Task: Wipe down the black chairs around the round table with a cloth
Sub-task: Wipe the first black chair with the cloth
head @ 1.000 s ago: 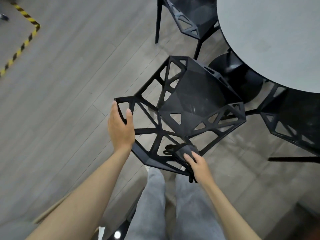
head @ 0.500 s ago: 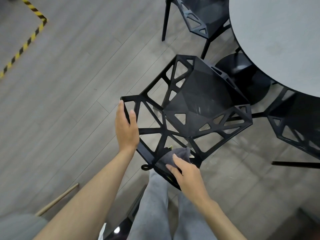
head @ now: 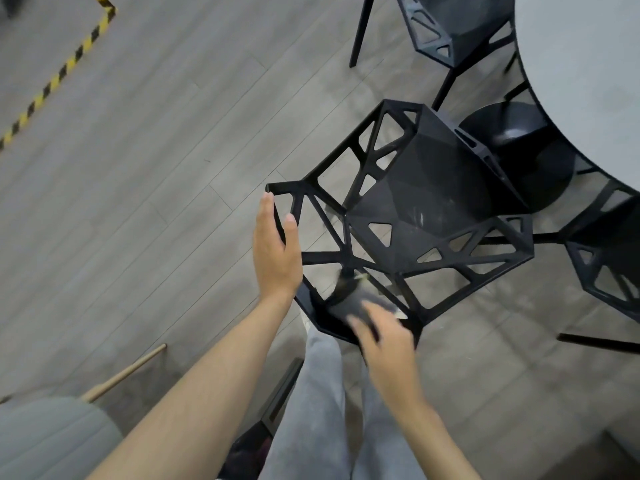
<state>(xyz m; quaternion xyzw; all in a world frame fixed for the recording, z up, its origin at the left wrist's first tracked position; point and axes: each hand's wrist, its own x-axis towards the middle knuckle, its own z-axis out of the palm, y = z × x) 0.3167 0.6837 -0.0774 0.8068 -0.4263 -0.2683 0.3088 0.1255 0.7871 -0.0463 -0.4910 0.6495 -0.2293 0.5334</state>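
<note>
Right, the wiping is on, and it is the nearest black angular chair with the open lattice frame [head: 408, 216] getting the attention, pulled out from the round pale grey table [head: 585, 74] at the upper right. The right hand [head: 388, 337] is down on the dark grey cloth [head: 349, 303], pressing it onto the near top edge of the backrest, just above the person's grey trousers [head: 322, 410]. That hand is blurred, so I cannot tell whether the fingers lie flat on the cloth or curl round it. Over on the other side, the left hand [head: 275, 251] has its fingers straight, laid against the outer left rail of the backrest with the thumb on the inner side, steadying the chair more than clutching it. By my reading, this is the backrest pass of this one chair, with the faceted seat panel, which shows pale smudges, not yet reached. The next move calls for drawing the cloth along the struts and down into that seat, keeping pressure even so the fabric does not snag in the triangular openings, while the left hand holds the frame firm. Two more chairs of the same kind wait: a second black chair [head: 453, 32] at the top, tucked by the table, and a third black chair [head: 609, 265] at the right edge.
</note>
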